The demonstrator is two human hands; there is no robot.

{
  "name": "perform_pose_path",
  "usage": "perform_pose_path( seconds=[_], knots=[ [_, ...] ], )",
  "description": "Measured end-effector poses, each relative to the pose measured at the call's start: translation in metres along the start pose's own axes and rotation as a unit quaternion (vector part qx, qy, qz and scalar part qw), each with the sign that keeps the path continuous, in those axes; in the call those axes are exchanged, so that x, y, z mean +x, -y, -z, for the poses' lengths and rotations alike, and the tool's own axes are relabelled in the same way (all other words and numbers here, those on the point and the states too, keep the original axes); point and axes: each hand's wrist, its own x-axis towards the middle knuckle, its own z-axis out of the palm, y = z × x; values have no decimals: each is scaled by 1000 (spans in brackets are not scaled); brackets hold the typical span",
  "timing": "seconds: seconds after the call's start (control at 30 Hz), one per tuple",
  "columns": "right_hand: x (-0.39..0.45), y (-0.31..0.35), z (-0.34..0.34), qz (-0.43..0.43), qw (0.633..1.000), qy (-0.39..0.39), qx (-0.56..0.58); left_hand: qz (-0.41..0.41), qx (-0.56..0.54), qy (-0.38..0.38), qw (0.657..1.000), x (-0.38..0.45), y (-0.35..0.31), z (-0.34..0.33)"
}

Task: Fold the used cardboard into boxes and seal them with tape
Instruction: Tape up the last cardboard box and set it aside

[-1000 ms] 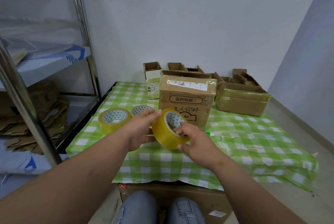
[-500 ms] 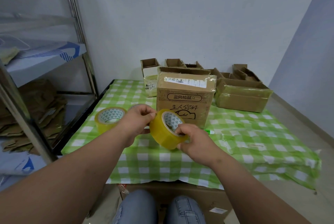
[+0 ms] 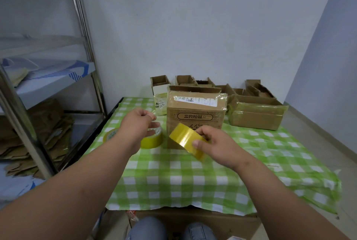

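Metal shelving rack (image 3: pixel 85 46) is seen at left, with flattened cardboard (image 3: pixel 48 123) stacked on its lower shelf. The desk is covered by a green-and-white checked cloth (image 3: pixel 193 179). A sealed printed cardboard box (image 3: pixel 195 112), with a shipping label on its taped top, is set upright near the middle of the desk. A wider taped box (image 3: pixel 257 114) is placed to its right, and several small open boxes (image 3: pixel 193 82) are lined along the wall behind. A yellow tape roll (image 3: pixel 185 140) is held above the cloth, just in front of the printed box, tilted, by the right hand (image 3: pixel 216 148); its fingers are curled round the roll, thumb pressed on the outer face. The left hand (image 3: pixel 137 125) is raised to the left of it, fingers curled with thumb and fingertips brought together; whether a tape end is pinched there cannot be told. A second tape roll (image 3: pixel 152 139) is lying flat on the cloth under the left hand, and a third roll (image 3: pixel 110 135) is lying flat near the left desk edge, partly hidden by the left forearm.
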Motion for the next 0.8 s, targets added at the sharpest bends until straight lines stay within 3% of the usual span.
perform_pose_path(
  seconds=[0.3,0.5,0.6,0.8],
  knots=[
    [26,41,94,-39,994,-101,16,-50,-52,20,997,26,-95,-16],
    [57,39,158,-24,989,27,142,-39,-37,26,998,57,-118,-33],
    [75,30,175,-44,984,33,169,-35,-16,24,999,71,-115,-42],
    [109,26,183,-52,996,-47,59,-22,64,24,997,92,-97,-49]
  ],
)
